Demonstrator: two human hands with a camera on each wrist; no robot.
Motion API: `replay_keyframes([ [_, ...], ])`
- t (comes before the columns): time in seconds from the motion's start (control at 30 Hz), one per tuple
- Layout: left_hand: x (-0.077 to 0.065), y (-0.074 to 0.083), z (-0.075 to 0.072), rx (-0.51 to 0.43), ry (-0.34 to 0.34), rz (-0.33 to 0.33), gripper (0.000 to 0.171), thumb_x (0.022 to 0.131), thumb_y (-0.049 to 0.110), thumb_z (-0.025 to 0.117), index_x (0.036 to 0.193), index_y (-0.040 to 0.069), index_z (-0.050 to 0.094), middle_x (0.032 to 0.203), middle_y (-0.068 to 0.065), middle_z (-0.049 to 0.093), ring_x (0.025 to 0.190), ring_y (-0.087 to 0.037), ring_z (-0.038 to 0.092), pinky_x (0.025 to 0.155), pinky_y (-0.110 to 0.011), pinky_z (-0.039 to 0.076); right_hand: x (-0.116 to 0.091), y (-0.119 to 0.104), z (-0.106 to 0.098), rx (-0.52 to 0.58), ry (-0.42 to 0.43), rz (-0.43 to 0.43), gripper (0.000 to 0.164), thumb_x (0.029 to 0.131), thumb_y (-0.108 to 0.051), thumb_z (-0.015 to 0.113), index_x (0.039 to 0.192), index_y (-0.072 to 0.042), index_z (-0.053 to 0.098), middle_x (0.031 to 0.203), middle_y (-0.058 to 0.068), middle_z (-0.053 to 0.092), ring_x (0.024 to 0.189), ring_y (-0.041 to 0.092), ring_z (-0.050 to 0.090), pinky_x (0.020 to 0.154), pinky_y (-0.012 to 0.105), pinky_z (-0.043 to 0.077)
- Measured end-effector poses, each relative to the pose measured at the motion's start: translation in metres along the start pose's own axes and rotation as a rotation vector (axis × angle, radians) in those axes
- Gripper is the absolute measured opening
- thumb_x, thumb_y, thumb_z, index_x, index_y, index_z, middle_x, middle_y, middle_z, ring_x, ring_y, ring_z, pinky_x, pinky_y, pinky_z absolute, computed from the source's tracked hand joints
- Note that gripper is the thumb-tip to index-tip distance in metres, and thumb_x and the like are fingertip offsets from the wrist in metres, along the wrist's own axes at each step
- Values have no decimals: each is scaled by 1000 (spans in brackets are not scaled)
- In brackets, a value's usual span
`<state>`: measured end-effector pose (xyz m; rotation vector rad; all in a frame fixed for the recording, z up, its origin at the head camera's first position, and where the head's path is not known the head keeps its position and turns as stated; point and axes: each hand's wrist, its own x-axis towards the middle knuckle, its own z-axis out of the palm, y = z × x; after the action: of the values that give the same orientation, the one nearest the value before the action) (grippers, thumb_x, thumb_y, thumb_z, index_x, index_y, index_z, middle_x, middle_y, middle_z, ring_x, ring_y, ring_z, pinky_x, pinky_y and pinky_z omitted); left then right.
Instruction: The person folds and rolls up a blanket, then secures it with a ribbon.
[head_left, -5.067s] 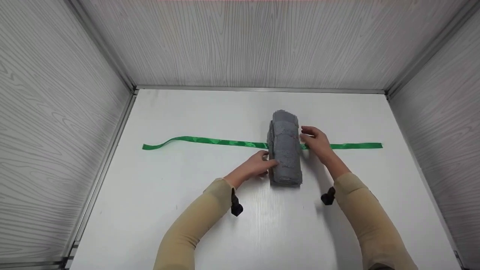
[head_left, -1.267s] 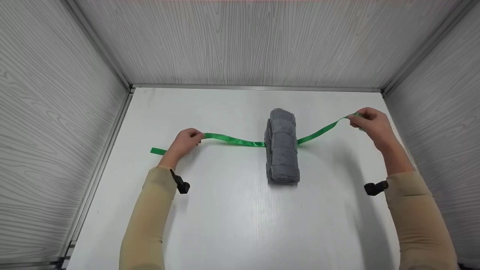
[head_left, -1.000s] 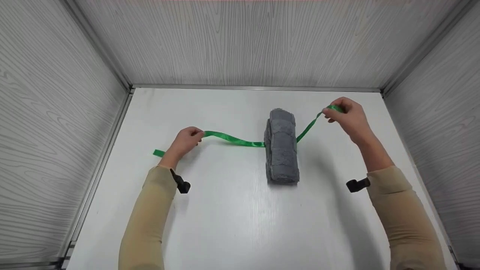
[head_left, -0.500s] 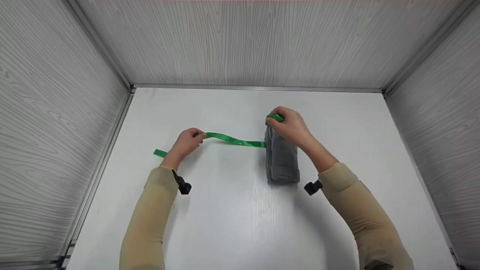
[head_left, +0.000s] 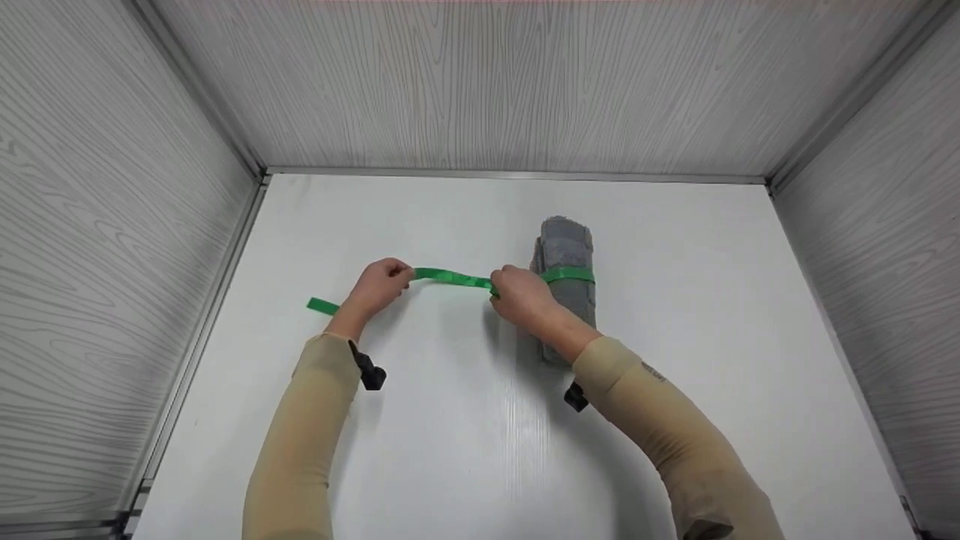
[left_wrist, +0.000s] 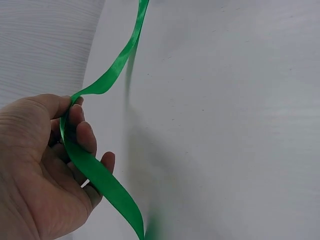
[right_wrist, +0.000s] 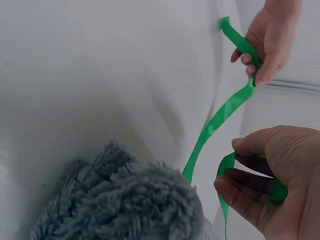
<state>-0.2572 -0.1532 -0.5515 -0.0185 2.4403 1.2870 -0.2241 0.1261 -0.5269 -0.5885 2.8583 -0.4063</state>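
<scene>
A rolled grey towel (head_left: pixel 568 241) lies on the white table, its fluffy end filling the bottom of the right wrist view. Across its top runs a green ribbon (head_left: pixel 570 274), which also comes out from under its left side. My left hand (head_left: pixel 379 289) pinches the ribbon's left length between thumb and fingers, and the loose tail hangs past the palm in the left wrist view. Just left of the towel, my right hand (head_left: pixel 523 297) pinches the other length, with some ribbon gathered in the palm (right_wrist: pixel 292 195). My right forearm hides part of the towel.
Grey wood-grain panels (head_left: pixel 480 90) wall the white table (head_left: pixel 450 450) at the back and both sides. Metal strips edge its back and left. A small black camera sits at each sleeve cuff.
My right hand has carried its ribbon length from the far right over the towel to its left side, so ribbon now crosses the top. My left hand has stayed nearly still, holding its length.
</scene>
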Motion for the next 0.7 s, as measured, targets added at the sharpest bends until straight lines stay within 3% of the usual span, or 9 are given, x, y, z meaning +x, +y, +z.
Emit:
replay_keyframes([
  [0.27,1,2,2,-2,-6,-2,35,108,32,52,126,4,62,117,-16,64,101,-26,57,88,-38,49,3,-3,21,-9,-59,-10,9,102,-9,62,101,-1,68,94,17,67,84,31,65,75,45,54],
  [0.53,2,2,0,-5,-1,17,34,107,31,51,125,4,64,114,-15,64,100,-26,58,87,-38,48,-5,2,23,28,-197,-130,23,104,-10,61,124,-1,69,116,18,69,107,34,65,91,46,52],
  [0.7,1,6,0,-8,-6,10,35,107,31,51,127,5,63,116,-16,64,102,-26,58,88,-38,48,-9,6,15,92,-195,-156,33,102,-5,61,135,-1,65,131,15,66,123,33,61,103,44,48],
])
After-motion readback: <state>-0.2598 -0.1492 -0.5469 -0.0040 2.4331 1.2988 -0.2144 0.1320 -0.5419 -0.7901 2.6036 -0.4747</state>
